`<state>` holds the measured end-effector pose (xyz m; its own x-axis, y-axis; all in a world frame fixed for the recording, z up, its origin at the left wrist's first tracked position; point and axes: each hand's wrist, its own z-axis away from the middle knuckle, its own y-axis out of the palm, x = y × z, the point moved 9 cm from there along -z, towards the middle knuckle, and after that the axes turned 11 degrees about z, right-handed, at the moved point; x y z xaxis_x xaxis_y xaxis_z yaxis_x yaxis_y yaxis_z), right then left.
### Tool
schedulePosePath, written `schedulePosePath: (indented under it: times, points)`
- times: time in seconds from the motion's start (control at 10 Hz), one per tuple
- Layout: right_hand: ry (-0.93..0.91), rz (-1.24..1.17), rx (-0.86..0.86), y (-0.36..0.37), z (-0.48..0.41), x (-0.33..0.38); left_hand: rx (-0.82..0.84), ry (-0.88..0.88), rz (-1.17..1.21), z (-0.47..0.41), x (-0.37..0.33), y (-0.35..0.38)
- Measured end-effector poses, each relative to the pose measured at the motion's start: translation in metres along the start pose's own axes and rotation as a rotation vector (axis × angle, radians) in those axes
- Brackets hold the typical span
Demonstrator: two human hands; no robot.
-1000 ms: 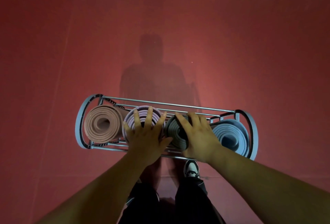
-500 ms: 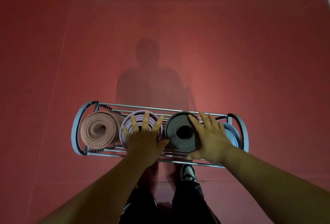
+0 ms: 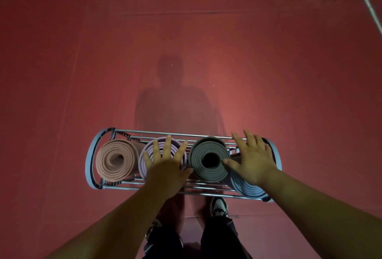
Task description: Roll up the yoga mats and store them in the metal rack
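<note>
A metal rack (image 3: 90, 155) stands on the red floor in front of me, seen from above. Several rolled yoga mats stand upright in it: a pink mat (image 3: 115, 160) at the left, a lilac mat (image 3: 148, 151), a grey-green mat (image 3: 208, 159), and a blue mat (image 3: 246, 186) at the right. My left hand (image 3: 165, 165) lies flat, fingers spread, on top of the lilac mat. My right hand (image 3: 252, 156) rests flat on the blue mat's top, hiding most of it, thumb touching the grey-green mat.
Red floor (image 3: 186, 52) stretches all around the rack, with my shadow cast beyond it. My shoes (image 3: 219, 207) and dark trousers are just below the rack. A pale line (image 3: 365, 0) crosses the top right corner.
My right hand has slid from the grey-green mat's top rightward onto the blue mat. My left hand stays on the lilac mat. The view has shifted slightly.
</note>
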<state>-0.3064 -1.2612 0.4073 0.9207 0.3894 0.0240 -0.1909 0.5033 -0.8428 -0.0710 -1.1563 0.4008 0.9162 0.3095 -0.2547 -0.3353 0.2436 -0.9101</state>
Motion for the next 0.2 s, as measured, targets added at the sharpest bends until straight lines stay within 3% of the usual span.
schedulePosePath:
  times: [0.2]
  points:
    - [-0.045,0.046,-0.028,-0.025,0.006,0.013,-0.039,0.037,0.054,0.007,0.004,-0.022]
